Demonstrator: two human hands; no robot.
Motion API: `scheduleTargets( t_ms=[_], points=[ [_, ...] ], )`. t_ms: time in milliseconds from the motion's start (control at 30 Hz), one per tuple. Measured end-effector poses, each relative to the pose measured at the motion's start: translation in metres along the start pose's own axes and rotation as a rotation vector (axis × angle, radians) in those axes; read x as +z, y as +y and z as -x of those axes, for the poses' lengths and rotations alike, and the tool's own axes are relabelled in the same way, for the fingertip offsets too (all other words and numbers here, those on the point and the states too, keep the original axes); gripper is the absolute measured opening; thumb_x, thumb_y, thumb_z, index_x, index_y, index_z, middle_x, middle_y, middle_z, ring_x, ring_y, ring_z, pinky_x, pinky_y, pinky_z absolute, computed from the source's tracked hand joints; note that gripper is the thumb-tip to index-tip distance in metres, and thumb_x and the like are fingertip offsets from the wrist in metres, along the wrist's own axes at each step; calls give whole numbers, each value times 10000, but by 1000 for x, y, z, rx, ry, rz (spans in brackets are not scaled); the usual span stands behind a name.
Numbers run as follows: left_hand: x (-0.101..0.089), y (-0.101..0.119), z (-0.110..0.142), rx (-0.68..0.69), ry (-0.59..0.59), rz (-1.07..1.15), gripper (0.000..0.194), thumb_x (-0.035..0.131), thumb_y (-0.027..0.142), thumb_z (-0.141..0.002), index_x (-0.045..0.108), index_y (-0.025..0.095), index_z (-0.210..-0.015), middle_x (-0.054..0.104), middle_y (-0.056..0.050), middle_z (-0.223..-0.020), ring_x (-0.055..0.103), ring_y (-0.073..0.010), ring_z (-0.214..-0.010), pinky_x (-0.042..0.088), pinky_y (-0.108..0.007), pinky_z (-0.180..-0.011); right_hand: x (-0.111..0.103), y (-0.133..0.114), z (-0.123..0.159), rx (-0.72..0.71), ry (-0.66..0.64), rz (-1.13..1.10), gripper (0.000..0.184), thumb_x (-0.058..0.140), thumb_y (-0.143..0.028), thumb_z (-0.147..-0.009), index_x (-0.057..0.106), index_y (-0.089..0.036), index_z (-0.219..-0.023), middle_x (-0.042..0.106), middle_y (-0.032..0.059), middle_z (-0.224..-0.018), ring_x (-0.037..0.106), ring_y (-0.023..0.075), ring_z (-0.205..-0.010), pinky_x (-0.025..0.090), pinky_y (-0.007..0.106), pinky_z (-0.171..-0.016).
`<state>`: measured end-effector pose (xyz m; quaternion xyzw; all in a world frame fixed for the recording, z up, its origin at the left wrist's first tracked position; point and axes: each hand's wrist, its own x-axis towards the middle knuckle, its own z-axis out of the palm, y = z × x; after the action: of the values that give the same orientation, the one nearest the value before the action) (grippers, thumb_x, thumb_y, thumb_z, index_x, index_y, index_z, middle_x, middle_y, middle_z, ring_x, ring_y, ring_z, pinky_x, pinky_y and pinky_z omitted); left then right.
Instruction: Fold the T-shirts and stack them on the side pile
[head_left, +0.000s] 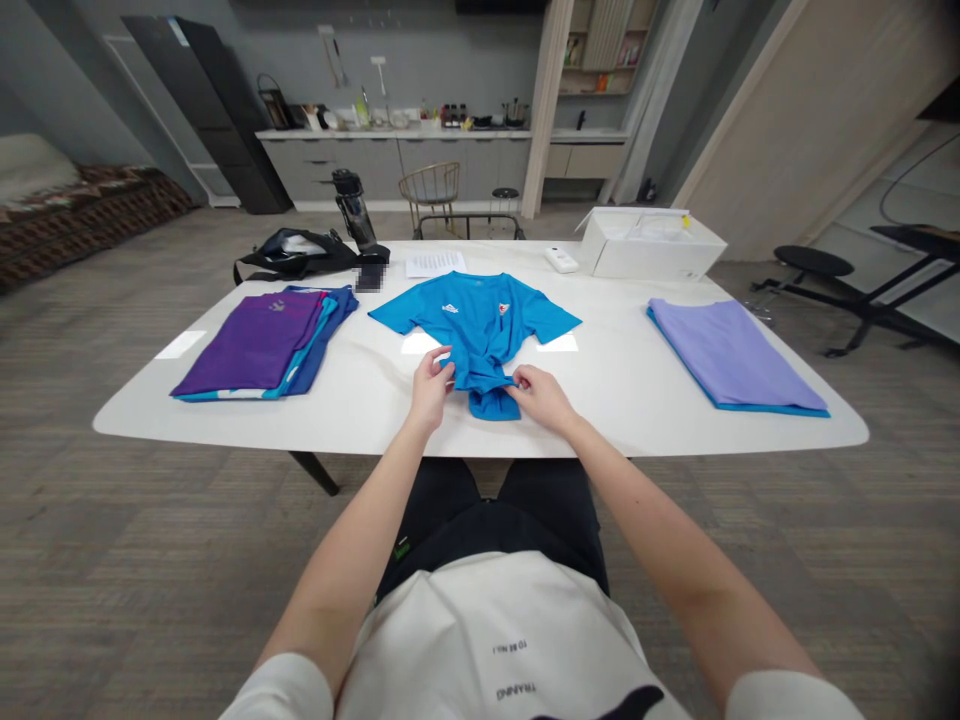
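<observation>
A blue T-shirt (480, 310) lies in the middle of the white table, its collar at the far side and its sleeves spread out. Its lower part is bunched and gathered toward the near edge. My left hand (433, 388) is at the left of the bunched hem, thumb and fingers closed on the cloth. On the other side, my right hand (541, 397) pinches the shirt's fabric between thumb and fingers. A small white logo and a crest show on the chest.
Folded shirts, purple on top (255, 340), lie at the left; a folded lilac shirt (735, 352) over a blue one lies at the right. Along the table's back are a black bag (296, 252), a bottle (355, 212), a paper sheet (435, 264) and a white box (651, 245).
</observation>
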<state>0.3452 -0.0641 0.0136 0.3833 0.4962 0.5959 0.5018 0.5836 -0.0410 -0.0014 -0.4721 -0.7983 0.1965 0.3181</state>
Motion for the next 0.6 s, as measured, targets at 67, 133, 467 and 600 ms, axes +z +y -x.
scheduleTargets(
  t_ms=[67, 133, 467, 600],
  points=[
    [-4, 6, 6, -44, -13, 31, 495, 625, 268, -804, 599, 207, -1295, 566, -18, -891, 560, -98, -708, 490, -218, -647, -6, -1, 4, -110, 6, -42, 231, 607, -360, -899, 507, -186, -784, 550, 30, -828, 524, 180, -794, 378, 284, -740],
    [-8, 7, 12, -33, -43, -98, 471, 565, 300, -845, 609, 186, -1300, 605, -74, -1051, 610, -140, -840, 537, -280, -750, -5, -6, 9, -124, -19, -110, 213, 583, -347, -896, 484, -191, -792, 549, 25, -824, 517, 178, -794, 386, 286, -753],
    [-25, 5, 32, 421, -399, -1081, 375, 613, 222, -852, 683, 178, -1218, 674, -107, -1276, 596, -292, -1244, 400, -481, -1135, 21, -64, 4, 32, -105, -396, 380, 562, -503, -944, 645, -192, -1146, 632, 33, -868, 537, 173, -730, 420, 288, -697],
    [-41, 16, 25, 518, -223, -887, 502, 429, 57, -751, 693, 186, -1158, 713, -51, -1179, 652, -210, -1126, 487, -340, -1033, 17, -55, 3, -136, -159, 11, 641, 744, -538, -853, 590, -248, -1404, 585, 109, -1250, 564, 264, -1079, 438, 374, -893]
  ],
)
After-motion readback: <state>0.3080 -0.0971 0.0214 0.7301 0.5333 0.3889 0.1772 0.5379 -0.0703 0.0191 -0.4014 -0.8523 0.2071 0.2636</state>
